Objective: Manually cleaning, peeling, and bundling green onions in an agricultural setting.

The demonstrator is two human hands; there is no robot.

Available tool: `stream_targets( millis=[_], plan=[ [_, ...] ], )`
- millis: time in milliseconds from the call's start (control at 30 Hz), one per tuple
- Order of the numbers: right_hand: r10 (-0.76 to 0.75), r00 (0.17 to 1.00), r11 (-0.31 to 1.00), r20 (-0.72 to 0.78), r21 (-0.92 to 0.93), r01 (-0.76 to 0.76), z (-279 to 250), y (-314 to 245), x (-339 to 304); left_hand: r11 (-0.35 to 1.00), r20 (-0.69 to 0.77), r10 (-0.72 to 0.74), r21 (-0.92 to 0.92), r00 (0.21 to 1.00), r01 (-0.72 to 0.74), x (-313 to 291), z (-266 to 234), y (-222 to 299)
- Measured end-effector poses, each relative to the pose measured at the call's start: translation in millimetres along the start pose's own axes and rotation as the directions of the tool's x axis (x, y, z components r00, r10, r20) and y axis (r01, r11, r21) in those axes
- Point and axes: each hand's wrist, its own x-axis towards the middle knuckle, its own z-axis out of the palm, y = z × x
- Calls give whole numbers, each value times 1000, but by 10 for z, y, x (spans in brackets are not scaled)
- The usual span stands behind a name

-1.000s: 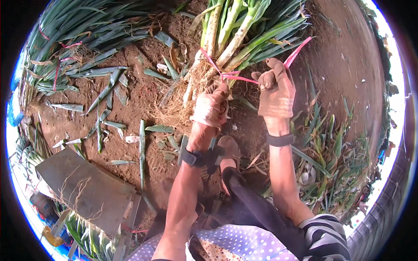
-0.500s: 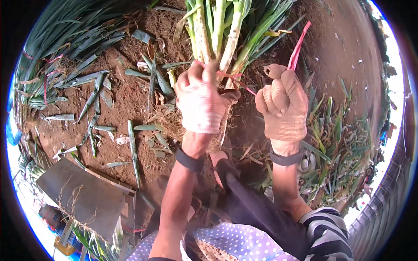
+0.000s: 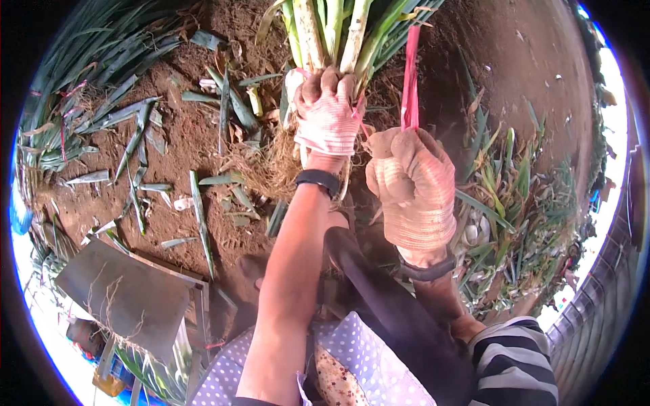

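Note:
A bundle of large green onions [image 3: 332,34] stands in front of me, pale stalks showing above my glove and leaves fanning away at the top. My left hand [image 3: 328,120], in a white knit glove with brown fingers, is closed over the bundle's lower part. Stringy roots [image 3: 267,170] spread below and left of it. To the right, my right hand [image 3: 414,193], gloved too, is a closed fist gripping a pink plastic tie [image 3: 410,81]. One end of the tie sticks up past the fist; a thin stretch runs between the fist and the bundle. Its path behind the stalks is hidden.
A heap of tied green onions [image 3: 101,74] lies at the far left. Cut leaves [image 3: 196,220] litter the brown soil. At the lower left stands a metal sheet [image 3: 122,294] on a frame. Leaf trimmings [image 3: 508,196] pile up on the right.
My right hand has moved left and down, closer to the bundle, with the pink tie now upright. My left hand has shifted slightly right and up on the stalks.

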Motion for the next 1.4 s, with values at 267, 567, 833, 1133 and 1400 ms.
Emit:
stream_targets(
  millis=[267,567,833,1133,1400],
  plan=[
    [-356,920,910,162,282,303,-465,96,503,992,-28,-113,-59,993,111,-137,-309,-103],
    [-480,877,876,30,68,477,-582,42,1057,761,205,-393,-475,896,442,-555,-620,207],
    [192,956,981,221,-8,-195,-919,591,747,615,475,-307,-562,824,553,-595,-844,517],
    [-94,985,933,142,359,38,-928,362,829,626,599,-308,-457,739,632,-673,-871,621],
    [-125,970,875,208,484,9,-771,-17,818,939,548,-64,-249,834,236,-429,-884,399]
  ],
)
